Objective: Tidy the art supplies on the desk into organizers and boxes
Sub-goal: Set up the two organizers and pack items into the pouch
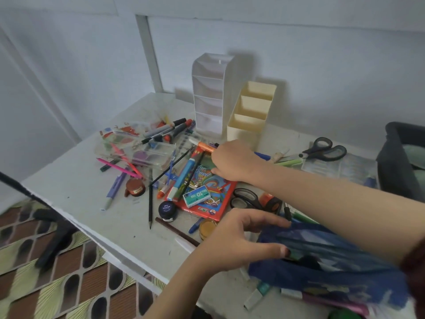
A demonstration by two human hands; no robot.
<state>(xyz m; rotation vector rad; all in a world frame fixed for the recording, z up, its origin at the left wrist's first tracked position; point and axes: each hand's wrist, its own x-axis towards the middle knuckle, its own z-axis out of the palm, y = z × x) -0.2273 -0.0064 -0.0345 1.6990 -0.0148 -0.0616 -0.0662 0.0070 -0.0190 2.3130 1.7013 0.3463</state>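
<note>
Left hand (241,238) lay at the 6 o'clock edge of the desk (87,203), fingers straight and spread apart from the thumb, both pressed against the mouth of the blue mesh pouch (326,259) at 5 o'clock. Right hand (234,162) reached across to desk centre, knuckles up, fingers curled under and hidden. The orange marker (204,147) ran beneath them from 10 o'clock; grip on it could not be told. Heel of that hand rested on the red colour-pencil box (207,203), which carried a green staples box (197,195) and a blue-barrelled pen (182,178). Loose pens, pencils and markers were heaped from centre to 9 o'clock, partly over a clear plastic box (138,150) at 10 o'clock. White tiered organizer (209,95) stood upright at 12 o'clock, with the cream three-compartment organizer (250,116) touching its 3 o'clock side. Black-handled scissors (324,149) lay at 2 o'clock. Dark poster-paint jar (167,210) sat at 7 o'clock.
</note>
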